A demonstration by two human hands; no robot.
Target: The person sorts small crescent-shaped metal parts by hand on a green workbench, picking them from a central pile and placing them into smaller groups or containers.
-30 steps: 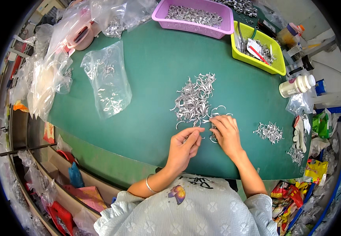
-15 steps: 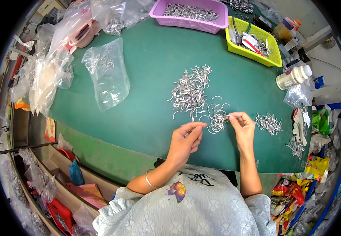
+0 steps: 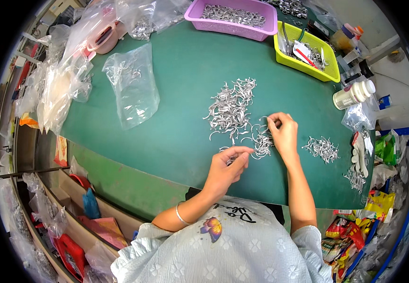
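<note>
My left hand [image 3: 225, 172] is curled over the near side of the table, with some curved silver metal pieces [image 3: 231, 161] showing inside its fingers. Thumb and forefinger of my right hand [image 3: 284, 134] are pinched together at a thin curved metal piece [image 3: 263, 118]. Between the hands lies a small loose heap of similar arcs [image 3: 262, 144]. A larger pile of curved metal pieces [image 3: 230, 108] sits just beyond, to the left. To the right of my right wrist is another small pile [image 3: 322, 149].
The green table [image 3: 181, 85] carries a clear plastic bag [image 3: 136, 94] at left. A purple basket [image 3: 233, 27] and a yellow-green basket [image 3: 303, 68] hold metal parts at the back. A white bottle [image 3: 354, 95] and a glove [image 3: 358, 153] lie at the right edge.
My right hand has moved away from me, from the near right of the small heap to its far side. The left hand stays almost in place.
</note>
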